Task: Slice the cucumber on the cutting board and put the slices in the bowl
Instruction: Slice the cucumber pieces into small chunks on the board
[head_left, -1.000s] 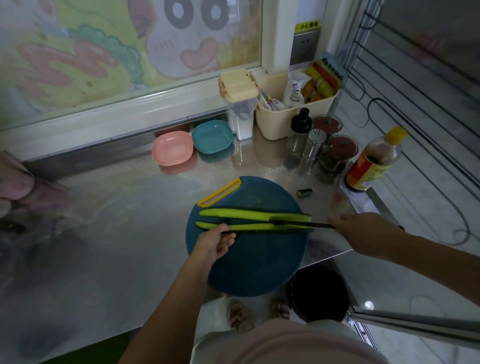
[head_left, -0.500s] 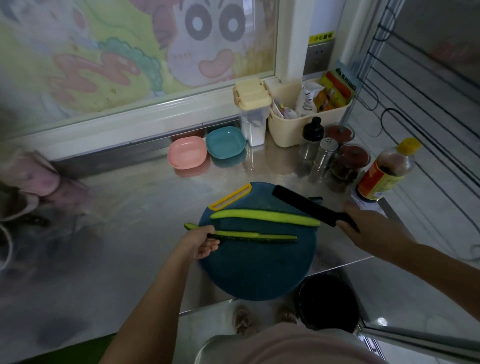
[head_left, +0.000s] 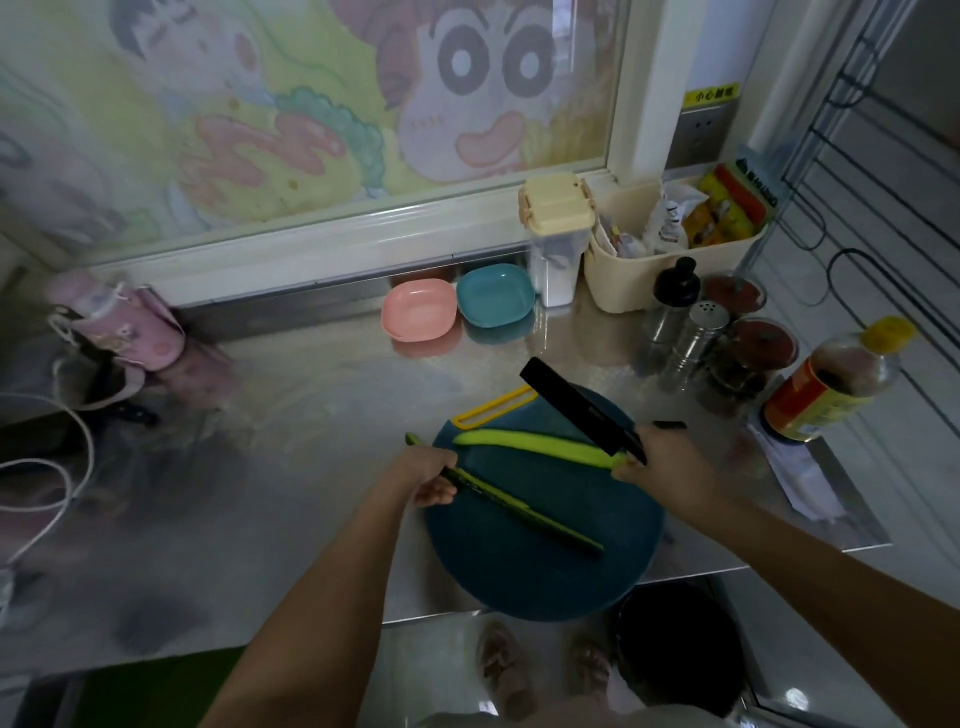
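Small kitchen, food-prep corner. Stainless steel table (head_left: 311, 415) against a glazed partition painted with cartoon figures (head_left: 311, 104). Round blue cutting board (head_left: 519, 571) and black knife (head_left: 576, 410) in use. Pink bowl (head_left: 418, 310) and teal bowl (head_left: 496, 294) at the back. Condiments on the right: shakers (head_left: 696, 332), sauce bottle (head_left: 831, 384), red-lidded jars (head_left: 763, 343), cream basket of sachets (head_left: 639, 280). Wall socket (head_left: 701, 130) by the frame.

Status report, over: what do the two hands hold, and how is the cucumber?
Left hand grips near cucumber half. Right hand holds knife, blade above cutting board. No slices yet. Nothing in the way.
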